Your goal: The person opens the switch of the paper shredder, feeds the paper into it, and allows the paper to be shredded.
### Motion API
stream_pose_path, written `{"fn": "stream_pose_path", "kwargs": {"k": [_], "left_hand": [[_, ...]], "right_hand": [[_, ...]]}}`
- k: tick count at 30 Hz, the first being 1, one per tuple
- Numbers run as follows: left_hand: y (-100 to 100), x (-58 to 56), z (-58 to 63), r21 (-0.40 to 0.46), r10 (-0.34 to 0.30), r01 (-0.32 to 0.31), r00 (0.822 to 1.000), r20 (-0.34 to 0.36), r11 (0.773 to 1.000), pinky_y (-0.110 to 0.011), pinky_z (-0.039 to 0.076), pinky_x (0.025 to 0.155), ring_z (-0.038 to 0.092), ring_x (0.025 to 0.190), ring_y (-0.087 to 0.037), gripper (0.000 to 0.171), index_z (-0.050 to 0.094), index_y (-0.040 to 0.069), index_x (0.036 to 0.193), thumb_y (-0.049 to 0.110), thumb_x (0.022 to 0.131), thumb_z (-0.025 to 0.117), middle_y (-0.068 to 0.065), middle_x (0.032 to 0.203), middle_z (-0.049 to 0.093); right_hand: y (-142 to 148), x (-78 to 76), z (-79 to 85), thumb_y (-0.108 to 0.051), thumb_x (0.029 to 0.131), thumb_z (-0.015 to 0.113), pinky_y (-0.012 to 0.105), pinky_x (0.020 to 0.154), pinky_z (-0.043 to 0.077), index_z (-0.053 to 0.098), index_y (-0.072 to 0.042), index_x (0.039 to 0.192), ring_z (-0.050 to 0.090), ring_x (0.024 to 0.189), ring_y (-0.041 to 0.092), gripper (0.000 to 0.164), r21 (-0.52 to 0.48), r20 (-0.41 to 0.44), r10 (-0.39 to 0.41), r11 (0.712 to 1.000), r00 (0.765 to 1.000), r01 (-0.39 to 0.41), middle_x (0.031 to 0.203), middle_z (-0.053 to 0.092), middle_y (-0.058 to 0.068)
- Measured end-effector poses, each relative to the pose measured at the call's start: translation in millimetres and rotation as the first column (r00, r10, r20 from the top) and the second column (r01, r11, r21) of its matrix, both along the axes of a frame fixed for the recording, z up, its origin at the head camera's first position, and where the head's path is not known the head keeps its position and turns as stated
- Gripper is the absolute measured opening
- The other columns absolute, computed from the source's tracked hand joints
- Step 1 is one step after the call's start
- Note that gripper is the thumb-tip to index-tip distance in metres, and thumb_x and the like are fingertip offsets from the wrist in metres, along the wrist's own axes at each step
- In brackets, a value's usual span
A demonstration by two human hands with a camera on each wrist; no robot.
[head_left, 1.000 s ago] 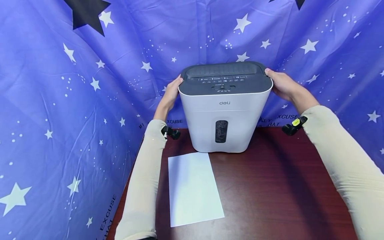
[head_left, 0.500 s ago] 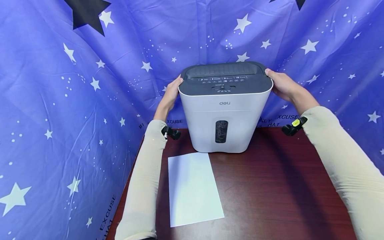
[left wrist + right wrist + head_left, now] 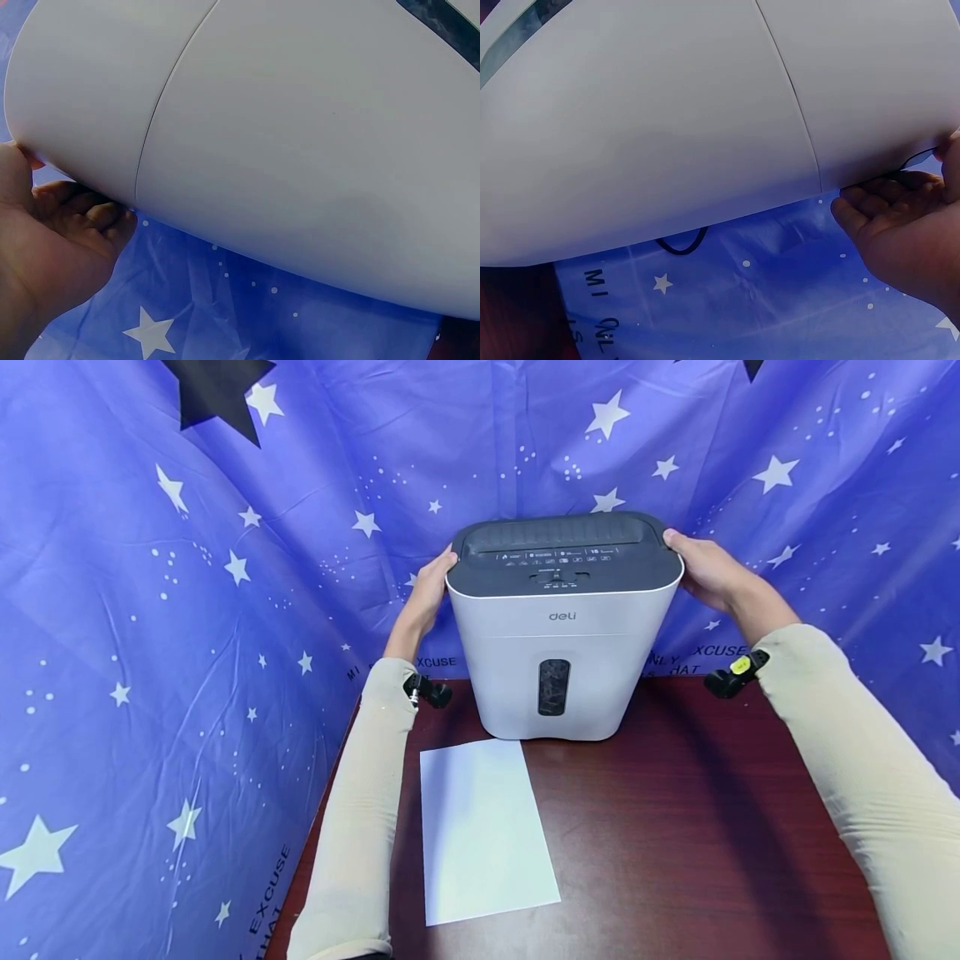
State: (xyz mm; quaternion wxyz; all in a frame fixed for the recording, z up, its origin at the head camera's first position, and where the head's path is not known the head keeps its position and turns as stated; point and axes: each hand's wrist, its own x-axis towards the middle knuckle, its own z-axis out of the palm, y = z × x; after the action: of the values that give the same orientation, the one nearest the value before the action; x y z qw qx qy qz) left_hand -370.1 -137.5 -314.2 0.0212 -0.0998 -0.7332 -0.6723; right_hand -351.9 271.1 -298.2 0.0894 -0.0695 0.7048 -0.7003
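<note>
A white paper shredder point(image 3: 562, 643) with a dark grey top and a small dark window stands upright at the back of the table. At the upper left end of the shredder, my left hand point(image 3: 427, 593) grips the rim, thumb near the top edge. My right hand point(image 3: 708, 575) holds the opposite end the same way. Curled fingers point(image 3: 94, 214) show against the shredder's side in the left wrist view. In the right wrist view the fingers point(image 3: 877, 202) are bent up beneath the rim on that side. A white sheet of paper point(image 3: 483, 835) lies flat just in front of the base.
The dark red wooden table point(image 3: 675, 827) extends forward and right of the shredder. Behind and to the left hangs a blue curtain point(image 3: 247, 610) with white stars. A black cord loop point(image 3: 682, 244) shows behind the shredder in the right wrist view.
</note>
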Motion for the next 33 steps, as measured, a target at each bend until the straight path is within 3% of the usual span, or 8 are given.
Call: {"fn": "stream_pose_path", "kwargs": {"k": [3, 15, 22, 33], "left_hand": [[0.0, -0.4, 0.1, 0.004, 0.0, 0.0, 1.0, -0.004, 1.0, -0.018, 0.023, 0.125, 0.025, 0.155, -0.01, 0.051, 0.034, 0.009, 0.158, 0.025, 0.11, 0.04, 0.0, 0.167, 0.032], [0.2, -0.1, 0.3, 0.02, -0.007, 0.007, 1.0, -0.022, 1.0, -0.02, 0.025, 0.125, 0.027, 0.155, -0.012, 0.05, 0.035, 0.006, 0.157, 0.023, 0.11, 0.04, -0.002, 0.167, 0.033], [0.4, 0.5, 0.3, 0.023, -0.002, 0.002, 1.0, -0.002, 1.0, -0.02, 0.025, 0.125, 0.026, 0.155, -0.011, 0.051, 0.034, 0.007, 0.158, 0.024, 0.11, 0.04, -0.001, 0.167, 0.032], [3.3, 0.8, 3.5, 0.036, 0.019, -0.02, 0.999, 0.044, 0.999, -0.021, 0.023, 0.125, 0.024, 0.156, -0.011, 0.052, 0.034, 0.009, 0.159, 0.026, 0.11, 0.041, 0.0, 0.168, 0.03]], "right_hand": [[-0.1, -0.5, -0.2, -0.04, 0.107, 0.048, 0.012, 0.087, 0.046, 0.071, -0.027, 0.094, 0.061, 0.094, -0.005, 0.03, -0.014, -0.004, 0.003, 1.0, 1.0, -0.003, 0.096, 0.069, -0.017], [-0.9, -1.2, -0.9, -0.04, 0.107, 0.048, 0.013, 0.093, 0.043, 0.072, -0.026, 0.093, 0.06, 0.095, -0.005, 0.031, -0.029, -0.001, 0.007, 1.0, 1.0, -0.007, 0.096, 0.069, -0.017], [-1.9, 0.1, 0.1, -0.041, 0.106, 0.049, 0.012, 0.087, 0.046, 0.072, -0.025, 0.091, 0.06, 0.093, -0.004, 0.032, -0.029, 0.004, 0.0, 1.0, 1.0, 0.0, 0.095, 0.068, -0.016], [-4.9, 0.4, 0.3, -0.044, 0.104, 0.052, 0.016, 0.092, 0.046, 0.071, -0.022, 0.094, 0.06, 0.094, -0.001, 0.03, -0.112, 0.085, -0.055, 0.992, 0.995, 0.065, 0.097, 0.067, -0.013]]}}
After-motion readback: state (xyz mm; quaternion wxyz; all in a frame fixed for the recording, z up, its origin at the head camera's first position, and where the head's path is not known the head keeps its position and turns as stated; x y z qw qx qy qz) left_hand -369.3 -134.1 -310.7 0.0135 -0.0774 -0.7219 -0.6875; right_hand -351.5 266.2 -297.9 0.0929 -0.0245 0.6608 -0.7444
